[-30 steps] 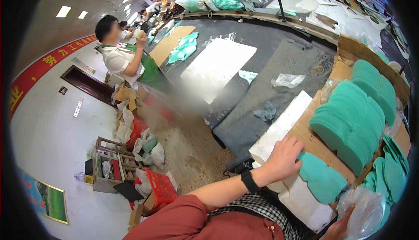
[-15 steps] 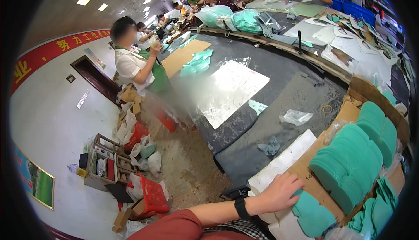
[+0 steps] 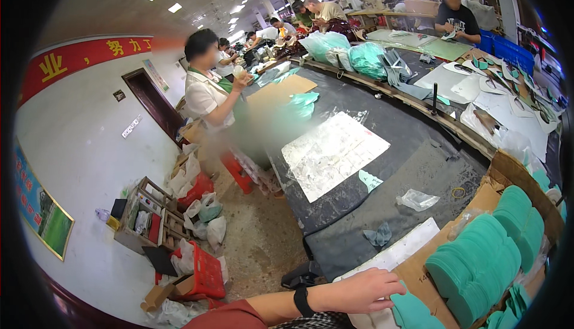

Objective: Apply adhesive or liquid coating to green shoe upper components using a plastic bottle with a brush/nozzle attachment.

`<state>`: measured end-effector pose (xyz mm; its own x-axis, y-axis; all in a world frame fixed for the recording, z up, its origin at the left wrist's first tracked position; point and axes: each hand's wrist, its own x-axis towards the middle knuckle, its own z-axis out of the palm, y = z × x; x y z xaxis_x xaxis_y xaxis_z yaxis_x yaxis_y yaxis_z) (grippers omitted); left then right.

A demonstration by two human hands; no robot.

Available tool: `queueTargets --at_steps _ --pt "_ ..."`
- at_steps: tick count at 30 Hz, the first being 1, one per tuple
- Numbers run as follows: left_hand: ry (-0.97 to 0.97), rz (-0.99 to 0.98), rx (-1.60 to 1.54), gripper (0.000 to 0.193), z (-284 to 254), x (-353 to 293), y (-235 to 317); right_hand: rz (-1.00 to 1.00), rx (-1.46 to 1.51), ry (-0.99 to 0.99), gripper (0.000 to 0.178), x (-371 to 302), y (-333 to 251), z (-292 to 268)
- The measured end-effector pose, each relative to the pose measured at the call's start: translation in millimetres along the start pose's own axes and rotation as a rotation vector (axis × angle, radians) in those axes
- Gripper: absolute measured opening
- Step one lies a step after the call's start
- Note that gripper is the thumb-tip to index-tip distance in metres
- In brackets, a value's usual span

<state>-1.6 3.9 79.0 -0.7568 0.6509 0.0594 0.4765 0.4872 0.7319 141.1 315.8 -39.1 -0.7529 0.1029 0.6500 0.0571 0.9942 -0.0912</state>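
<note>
Left hand [image 3: 365,290] lower; green pieces [image 3: 412,312] beneath

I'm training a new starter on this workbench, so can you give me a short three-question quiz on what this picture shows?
1. True or false: the left hand rests on a flat teal piece.
2. Where does the big stack of teal pieces stand? A) in a cardboard box B) on the floor C) in a red crate
3. Fill in: the left wrist carries a black ____.

Key: 1 true; 2 A; 3 wristband. The right hand is out of view.
</note>
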Motion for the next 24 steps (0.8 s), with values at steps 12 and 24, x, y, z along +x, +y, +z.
queueTargets --at_steps 12,24 --pt "0.036 0.597 0.207 0.015 -42 3 128 -0.024 -0.008 -0.003 0.049 -4 6 5" --pt "0.639 0.761 0.346 0.016 -11 23 131 -0.018 -0.036 -0.016 0.049 -8 11 4"
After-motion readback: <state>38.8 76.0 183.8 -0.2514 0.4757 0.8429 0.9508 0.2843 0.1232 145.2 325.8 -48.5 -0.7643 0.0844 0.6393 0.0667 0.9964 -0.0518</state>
